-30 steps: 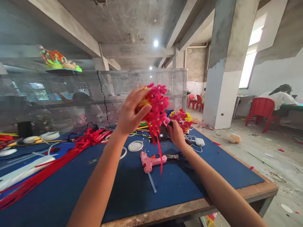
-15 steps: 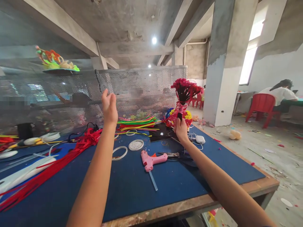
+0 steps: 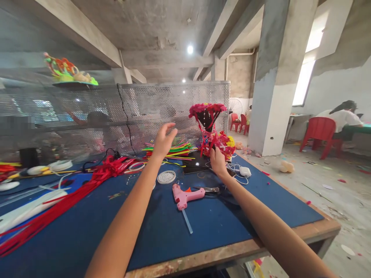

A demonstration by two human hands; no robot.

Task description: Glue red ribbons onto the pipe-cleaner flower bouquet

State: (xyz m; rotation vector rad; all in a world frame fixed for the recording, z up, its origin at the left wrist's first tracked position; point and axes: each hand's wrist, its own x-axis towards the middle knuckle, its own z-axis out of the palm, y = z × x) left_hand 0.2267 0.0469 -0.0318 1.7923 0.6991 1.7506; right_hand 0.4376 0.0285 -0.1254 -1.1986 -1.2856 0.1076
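My right hand is closed around the lower handle of a bouquet of red and pink fuzzy flowers with dark stems and a pink ribbon. The bouquet stands upright above the table's far right part. Behind it, more red, yellow and pink fuzzy flowers show in part. My left hand is raised left of the bouquet, fingers apart and curved toward it, holding nothing. On the table below lie a pink glue gun with a clear glue stick and a round white dish of small beads.
Coloured pipe cleaners lie in a pile before a perforated metal screen. Red ribbon strips stretch across the left side. Pliers, a white charger and its cable lie at right. A person sits beyond the pillar.
My left hand has moved right toward the bouquet and lower. The bouquet has shifted left and turned, showing white beads on its dark front. The right hand keeps its grip.
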